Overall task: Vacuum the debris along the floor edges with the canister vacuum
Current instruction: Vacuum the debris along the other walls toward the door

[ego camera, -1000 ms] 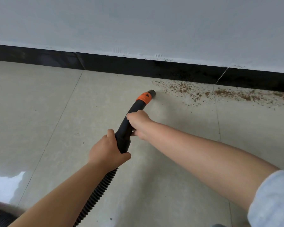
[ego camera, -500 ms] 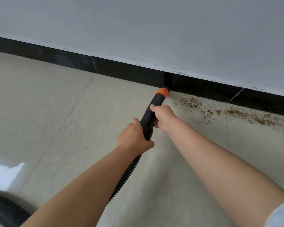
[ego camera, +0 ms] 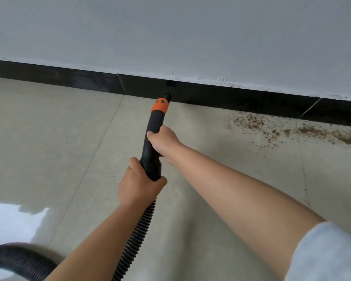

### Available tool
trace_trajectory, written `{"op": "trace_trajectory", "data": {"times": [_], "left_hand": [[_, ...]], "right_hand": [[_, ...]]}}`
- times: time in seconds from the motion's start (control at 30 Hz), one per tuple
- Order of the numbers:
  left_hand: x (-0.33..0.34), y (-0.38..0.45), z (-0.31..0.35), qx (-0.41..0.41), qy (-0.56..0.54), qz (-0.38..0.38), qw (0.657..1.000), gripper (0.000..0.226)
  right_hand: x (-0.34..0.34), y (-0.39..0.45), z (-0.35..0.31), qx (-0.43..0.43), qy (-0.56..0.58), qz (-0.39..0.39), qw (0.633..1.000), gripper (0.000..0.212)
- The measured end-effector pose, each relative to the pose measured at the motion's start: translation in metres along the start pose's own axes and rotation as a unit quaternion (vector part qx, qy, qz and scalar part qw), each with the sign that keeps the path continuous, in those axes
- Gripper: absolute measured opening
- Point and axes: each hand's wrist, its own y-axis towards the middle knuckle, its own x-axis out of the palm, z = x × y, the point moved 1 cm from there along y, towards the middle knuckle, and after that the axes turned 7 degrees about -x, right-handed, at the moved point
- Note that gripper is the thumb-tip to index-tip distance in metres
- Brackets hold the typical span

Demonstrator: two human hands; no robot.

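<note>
Nozzle (ego camera: pixel 163 107) has swung left since half a second ago: its tip was right at the near end of the debris (ego camera: pixel 288 128), now it sits well left of it, with bare floor (ego camera: pixel 49 138) between. Tip is close to the black baseboard (ego camera: pixel 221 96), at the floor edge; cannot tell if it touches the floor or hangs just above.

Nozzle is a black tube with an orange collar near the tip, pointing away toward the wall (ego camera: pixel 170 33). Ribbed black hose (ego camera: pixel 139 236) runs from its rear end back toward the camera, between the forearms. A second stretch of hose curves across the bottom left corner.

Right hand (ego camera: pixel 164 140) is forward, grip clamped around the tube below the collar, thumb on the left side. Left hand (ego camera: pixel 139 186) is behind it, grip clamped on the thick rear end of the tube where the hose joins. Hands are near each other, not touching.

Debris is a brown granular scatter along the baseboard on the right, densest toward the right frame edge, thinning away from the wall.

Floor is beige tile with a grout line running diagonally left of the nozzle. Bright glare patch sits on the floor at lower left. Pale sleeve (ego camera: pixel 328 254) covers the right upper arm at bottom right.
</note>
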Motion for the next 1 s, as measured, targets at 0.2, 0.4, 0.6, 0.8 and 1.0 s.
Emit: {"op": "trace_trajectory", "data": {"times": [0.2, 0.4, 0.6, 0.8, 1.0], "left_hand": [[-0.029, 0.033, -0.006, -0.024, -0.027, -0.015, 0.999, 0.044], [-0.028, 0.039, 0.007, -0.007, -0.005, -0.067, 0.998, 0.044], [-0.018, 0.030, 0.027, 0.037, 0.027, -0.104, 0.993, 0.045], [0.001, 0.011, 0.048, 0.079, 0.049, -0.134, 0.987, 0.046], [0.015, -0.005, 0.049, 0.118, 0.088, -0.138, 0.979, 0.045]], "right_hand": [[0.021, 0.015, -0.026, 0.031, 0.041, -0.033, 0.998, 0.036], [0.007, 0.019, -0.023, 0.049, 0.037, 0.005, 0.998, 0.032], [-0.022, 0.013, -0.008, 0.071, 0.063, 0.057, 0.994, 0.027], [-0.053, 0.000, 0.017, 0.081, 0.105, 0.108, 0.985, 0.031], [-0.066, -0.015, 0.038, 0.078, 0.117, 0.129, 0.982, 0.038]]}}
